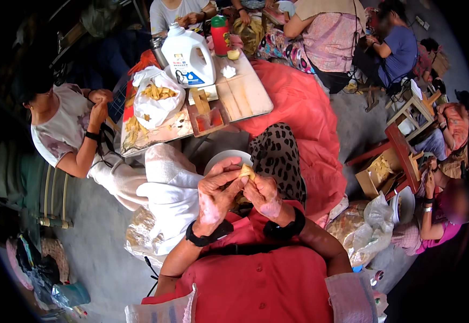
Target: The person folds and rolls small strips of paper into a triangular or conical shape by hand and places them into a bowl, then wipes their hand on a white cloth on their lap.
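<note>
Left hand (pixel 219 189) and right hand (pixel 263 195) meet over the lap, both pinching one small yellow piece (pixel 247 171) between fingertips. Piece sits just in front of the white bowl (pixel 221 158). Beyond the bowl: counter (pixel 245 94) carrying a white jug (pixel 189 56) and a bag of yellow strips (pixel 157 97).

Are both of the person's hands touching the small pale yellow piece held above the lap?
Touching. The head view shows the left hand and the right hand meeting at the small pale yellow piece, with fingers of both pinching it from either side.
</note>
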Action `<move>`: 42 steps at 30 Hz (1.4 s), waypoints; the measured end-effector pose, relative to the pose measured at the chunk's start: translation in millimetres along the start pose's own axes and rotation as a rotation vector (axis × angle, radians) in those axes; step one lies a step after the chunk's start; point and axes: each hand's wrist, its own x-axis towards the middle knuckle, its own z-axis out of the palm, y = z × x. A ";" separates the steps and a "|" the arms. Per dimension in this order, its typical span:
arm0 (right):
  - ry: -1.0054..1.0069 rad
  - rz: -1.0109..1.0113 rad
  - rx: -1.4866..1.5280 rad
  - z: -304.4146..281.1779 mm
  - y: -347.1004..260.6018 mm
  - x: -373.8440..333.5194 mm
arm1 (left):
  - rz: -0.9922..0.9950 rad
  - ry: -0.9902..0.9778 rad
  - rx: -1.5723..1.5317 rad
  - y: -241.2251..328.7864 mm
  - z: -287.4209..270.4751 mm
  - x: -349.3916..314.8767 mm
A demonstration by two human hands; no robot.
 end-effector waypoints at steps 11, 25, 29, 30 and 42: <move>-0.023 -0.017 -0.042 -8.7 -2.9 0.5 | -0.246 -0.217 -0.624 3.4 -1.8 0.7; -0.015 -0.445 -0.771 -28.5 -7.0 19.4 | -0.308 -0.192 -0.042 -16.8 -11.1 9.7; -0.055 -0.563 -0.837 -34.0 -4.4 33.4 | -0.468 -0.191 -0.440 -16.7 -16.6 18.3; -0.073 -0.568 -0.822 -34.6 -2.3 34.2 | -0.474 -0.214 -0.466 -18.1 -19.8 19.4; -0.234 -0.298 -0.437 -44.6 0.7 55.5 | -0.378 -0.351 -0.155 -22.9 -77.6 39.0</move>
